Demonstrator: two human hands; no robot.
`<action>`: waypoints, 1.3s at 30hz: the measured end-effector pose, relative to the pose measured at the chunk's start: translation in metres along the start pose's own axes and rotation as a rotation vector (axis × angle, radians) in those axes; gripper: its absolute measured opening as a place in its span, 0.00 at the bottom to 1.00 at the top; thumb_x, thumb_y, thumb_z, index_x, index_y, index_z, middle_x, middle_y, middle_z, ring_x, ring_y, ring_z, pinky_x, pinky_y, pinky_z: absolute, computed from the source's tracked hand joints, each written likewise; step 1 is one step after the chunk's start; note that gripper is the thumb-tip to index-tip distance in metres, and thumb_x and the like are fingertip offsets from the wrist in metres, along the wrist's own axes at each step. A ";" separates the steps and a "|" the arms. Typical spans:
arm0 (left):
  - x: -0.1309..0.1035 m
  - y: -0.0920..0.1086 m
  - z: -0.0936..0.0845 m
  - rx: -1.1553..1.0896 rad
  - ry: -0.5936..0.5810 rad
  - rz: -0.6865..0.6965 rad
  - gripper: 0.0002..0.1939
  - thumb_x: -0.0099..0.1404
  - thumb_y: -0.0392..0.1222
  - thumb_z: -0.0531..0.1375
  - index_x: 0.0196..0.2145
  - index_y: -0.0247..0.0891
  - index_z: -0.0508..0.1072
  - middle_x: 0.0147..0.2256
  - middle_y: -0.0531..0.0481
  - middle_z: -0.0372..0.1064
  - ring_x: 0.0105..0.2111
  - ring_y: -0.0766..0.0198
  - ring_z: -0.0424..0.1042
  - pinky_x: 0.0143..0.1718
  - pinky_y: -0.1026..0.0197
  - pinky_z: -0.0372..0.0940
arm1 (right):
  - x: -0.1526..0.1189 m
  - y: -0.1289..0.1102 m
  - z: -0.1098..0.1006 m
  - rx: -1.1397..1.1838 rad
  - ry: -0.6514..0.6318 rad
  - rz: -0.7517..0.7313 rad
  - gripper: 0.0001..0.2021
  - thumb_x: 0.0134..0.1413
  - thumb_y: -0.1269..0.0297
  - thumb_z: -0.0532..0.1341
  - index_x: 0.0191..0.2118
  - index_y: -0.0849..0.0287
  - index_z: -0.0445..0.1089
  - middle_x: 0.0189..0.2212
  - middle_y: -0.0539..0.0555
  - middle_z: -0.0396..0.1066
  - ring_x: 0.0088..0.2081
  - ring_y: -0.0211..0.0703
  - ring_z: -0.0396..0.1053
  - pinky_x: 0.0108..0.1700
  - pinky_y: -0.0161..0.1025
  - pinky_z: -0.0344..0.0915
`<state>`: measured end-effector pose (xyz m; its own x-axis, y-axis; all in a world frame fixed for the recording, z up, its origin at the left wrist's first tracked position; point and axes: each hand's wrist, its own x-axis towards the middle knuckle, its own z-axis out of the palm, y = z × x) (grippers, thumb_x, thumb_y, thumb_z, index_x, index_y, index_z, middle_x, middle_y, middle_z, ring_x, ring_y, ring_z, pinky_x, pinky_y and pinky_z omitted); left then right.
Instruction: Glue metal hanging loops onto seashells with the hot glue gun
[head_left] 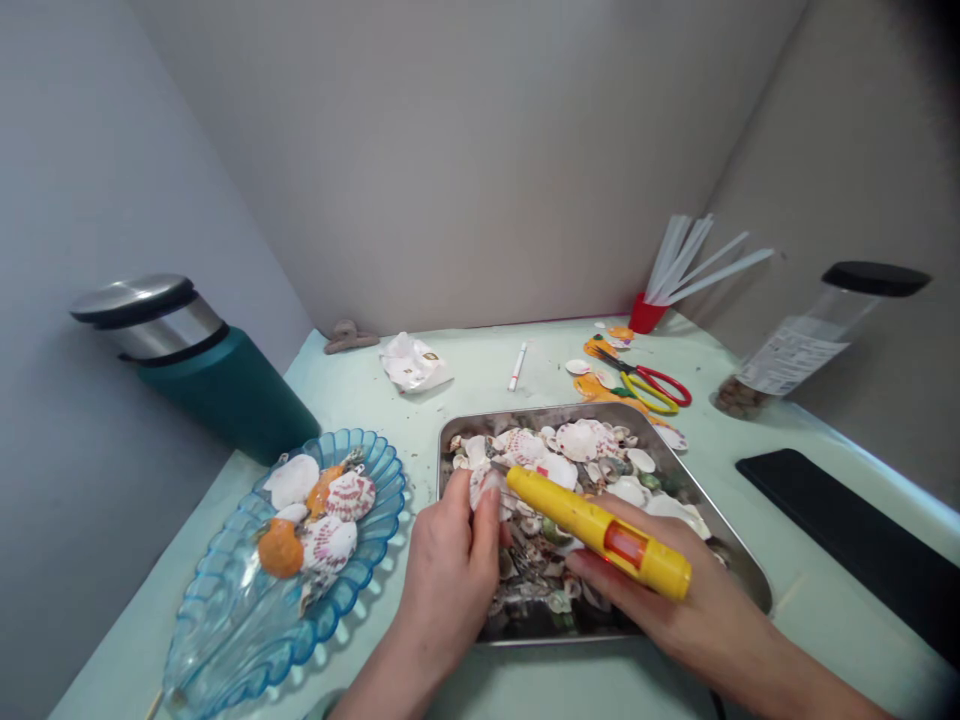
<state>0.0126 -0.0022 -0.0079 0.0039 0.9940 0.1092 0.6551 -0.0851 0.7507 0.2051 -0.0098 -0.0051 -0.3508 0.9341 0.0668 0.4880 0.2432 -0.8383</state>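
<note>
The left hand [450,560] pinches a small pale shell [484,485] between thumb and fingers, above the tray, and the right hand [675,625] is closed around a yellow tool [570,508], smooth like plastic, with its thin tip close to this shell; I cannot tell if they touch. Work on this shell seems unfinished. The clear blue dish [225,600], scalloped at its edge, bears a few white, orange and speckled shells [330,540], perhaps already handled. The shiny metal tray [540,628] contains many loose ribbed and curled shells [585,440], probably left for later. Farther, scissors [652,390] rest by flat orange pieces [592,388].
</note>
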 end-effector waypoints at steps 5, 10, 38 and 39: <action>0.000 0.000 0.000 -0.002 0.000 0.002 0.11 0.69 0.45 0.48 0.28 0.43 0.60 0.20 0.55 0.70 0.20 0.62 0.70 0.24 0.64 0.56 | 0.000 0.002 0.000 -0.002 0.005 0.000 0.09 0.59 0.55 0.58 0.37 0.55 0.68 0.30 0.48 0.73 0.30 0.41 0.70 0.34 0.35 0.67; 0.001 0.002 -0.001 0.014 0.000 0.003 0.12 0.69 0.45 0.48 0.27 0.42 0.60 0.20 0.54 0.69 0.21 0.61 0.69 0.25 0.64 0.56 | 0.000 0.003 0.002 0.003 0.011 -0.005 0.09 0.59 0.55 0.58 0.37 0.54 0.68 0.32 0.48 0.73 0.32 0.41 0.71 0.36 0.34 0.67; 0.002 -0.002 0.001 0.032 -0.008 0.026 0.11 0.69 0.44 0.48 0.28 0.42 0.60 0.20 0.54 0.70 0.21 0.61 0.70 0.25 0.63 0.56 | -0.002 0.012 0.004 0.029 0.039 0.016 0.08 0.60 0.54 0.58 0.40 0.51 0.65 0.34 0.47 0.70 0.39 0.42 0.70 0.39 0.34 0.65; 0.001 -0.002 0.001 0.036 -0.005 0.022 0.11 0.68 0.43 0.48 0.28 0.42 0.60 0.20 0.54 0.70 0.22 0.61 0.70 0.25 0.63 0.56 | -0.002 0.011 0.004 0.024 0.037 0.013 0.08 0.60 0.54 0.58 0.40 0.51 0.65 0.34 0.47 0.70 0.39 0.42 0.70 0.39 0.34 0.65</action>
<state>0.0121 -0.0012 -0.0094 0.0223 0.9922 0.1228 0.6817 -0.1049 0.7240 0.2080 -0.0097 -0.0171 -0.3141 0.9464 0.0755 0.4725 0.2247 -0.8522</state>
